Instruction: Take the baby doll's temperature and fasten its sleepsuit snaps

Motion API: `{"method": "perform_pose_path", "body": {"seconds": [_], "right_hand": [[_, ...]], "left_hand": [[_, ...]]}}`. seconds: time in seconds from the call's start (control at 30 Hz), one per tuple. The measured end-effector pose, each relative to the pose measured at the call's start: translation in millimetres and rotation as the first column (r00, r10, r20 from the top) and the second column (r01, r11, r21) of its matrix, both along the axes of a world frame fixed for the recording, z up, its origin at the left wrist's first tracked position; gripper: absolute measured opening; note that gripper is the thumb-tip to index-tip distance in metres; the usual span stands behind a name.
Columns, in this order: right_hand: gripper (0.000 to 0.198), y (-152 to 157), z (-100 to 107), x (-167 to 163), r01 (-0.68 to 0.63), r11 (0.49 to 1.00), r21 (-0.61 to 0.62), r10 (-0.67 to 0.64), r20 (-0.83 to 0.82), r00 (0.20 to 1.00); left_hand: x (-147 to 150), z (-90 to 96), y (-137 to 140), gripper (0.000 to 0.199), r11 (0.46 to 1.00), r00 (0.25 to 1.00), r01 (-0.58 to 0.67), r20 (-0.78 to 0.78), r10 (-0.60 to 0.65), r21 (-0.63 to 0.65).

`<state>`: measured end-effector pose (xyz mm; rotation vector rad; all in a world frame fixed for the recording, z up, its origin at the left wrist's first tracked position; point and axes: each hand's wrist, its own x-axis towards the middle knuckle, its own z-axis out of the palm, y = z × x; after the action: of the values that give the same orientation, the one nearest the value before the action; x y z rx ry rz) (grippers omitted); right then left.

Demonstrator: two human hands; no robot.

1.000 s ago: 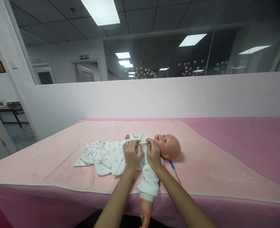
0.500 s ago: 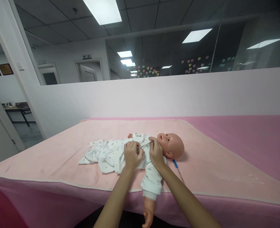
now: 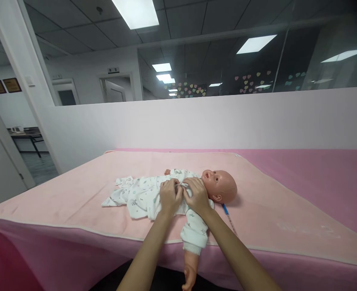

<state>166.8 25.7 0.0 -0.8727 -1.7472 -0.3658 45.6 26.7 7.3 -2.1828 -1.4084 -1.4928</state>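
A baby doll (image 3: 222,186) lies on its back, its head to the right and one arm hanging over the near edge. It wears a white printed baby outfit (image 3: 140,194) whose empty-looking legs spread to the left. White ties (image 3: 182,184) cross the chest between my hands. My left hand (image 3: 169,196) is closed in a pinch on a tie at the doll's chest. Close beside it, below the doll's chin, my right hand (image 3: 198,195) pinches the ties too. The fingers partly hide the looped part.
A peach-coloured mat (image 3: 272,218) covers the pink table surface (image 3: 326,178). A thin strip with a blue end (image 3: 225,209) lies beside the doll's head. Behind the table rises a white half wall (image 3: 227,123) with glass above.
My right hand has come left and down, closer to my left hand. The tie that was stretched between them is now slack and looped. The view has shifted slightly.
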Motion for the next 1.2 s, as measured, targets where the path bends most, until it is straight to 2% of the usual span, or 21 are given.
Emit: {"method": "perform_pose_path", "body": {"seconds": [0.3,0.47,0.67,0.83,1.2], "right_hand": [[0.017,-4.9,1.2,0.7,0.074,0.997,-0.013,-0.073,0.040,0.996],[0.022,-3.0,-0.2,0.9,0.111,0.994,-0.018,-0.111,0.031,0.993],[0.024,-2.0,-1.2,0.3,0.142,0.989,-0.029,-0.141,0.031,0.990],[0.024,-2.8,-0.6,-0.1,0.155,0.987,-0.040,-0.154,0.032,0.988],[0.019,-9.0,1.4,0.2,0.130,0.990,-0.051,-0.128,0.034,0.991]], "left_hand": [[-0.2,0.3,-1.2,0.009,0.999,0.998,0.000,0.057,0.002,-0.032],[0.2,0.4,-3.0,0.012,0.998,0.998,0.055,-0.015,-0.055,-0.010],[0.7,1.3,-5.6,0.002,0.998,0.997,0.057,-0.058,-0.056,0.003],[1.8,1.5,-6.0,0.004,0.999,0.994,0.046,-0.103,-0.044,0.016],[2.4,-1.7,-2.7,0.005,0.998,1.000,0.013,-0.002,-0.012,0.055]]}}
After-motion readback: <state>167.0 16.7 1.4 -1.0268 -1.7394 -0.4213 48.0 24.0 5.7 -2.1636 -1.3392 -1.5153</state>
